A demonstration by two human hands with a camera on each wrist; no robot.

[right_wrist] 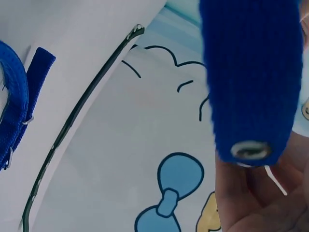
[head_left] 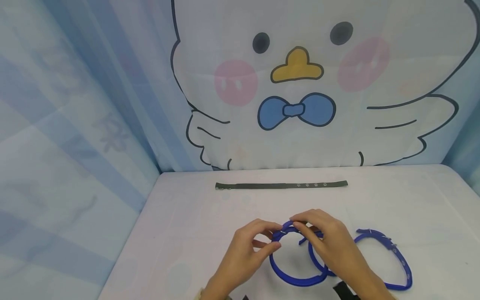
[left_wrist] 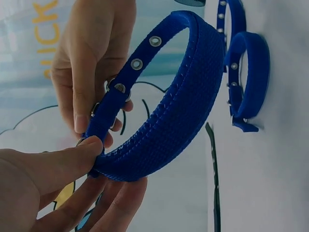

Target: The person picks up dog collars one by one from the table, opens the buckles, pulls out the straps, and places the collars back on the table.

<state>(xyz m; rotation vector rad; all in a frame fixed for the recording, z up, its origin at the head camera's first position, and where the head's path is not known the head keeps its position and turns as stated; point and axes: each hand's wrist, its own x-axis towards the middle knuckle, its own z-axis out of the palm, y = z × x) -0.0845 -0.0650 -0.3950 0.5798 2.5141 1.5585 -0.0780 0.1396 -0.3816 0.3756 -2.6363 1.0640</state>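
Note:
In the head view, my left hand (head_left: pixel 249 246) pinches a blue pet collar (head_left: pixel 298 281) at its upper left, thumb below and fingers above. My right hand (head_left: pixel 331 241) pinches the same collar's strap at its upper right. The collar is closed into a loop and lifted off the table. Its padded woven band (left_wrist: pixel 178 116) faces the left wrist view, with metal eyelets (left_wrist: pixel 136 64) and buckle hardware near the fingers. Close up in the right wrist view, the blue band (right_wrist: pixel 251 72) hides part of a hand. The strap's tip is covered by fingers.
Two more looped blue collars lie on the white table: one (head_left: pixel 314 258) partly behind the right hand, another (head_left: pixel 406 271) farther right. A dark green collar (head_left: pixel 262 186) lies straight near the back edge. Behind it hangs a printed cloth (head_left: pixel 232 137).

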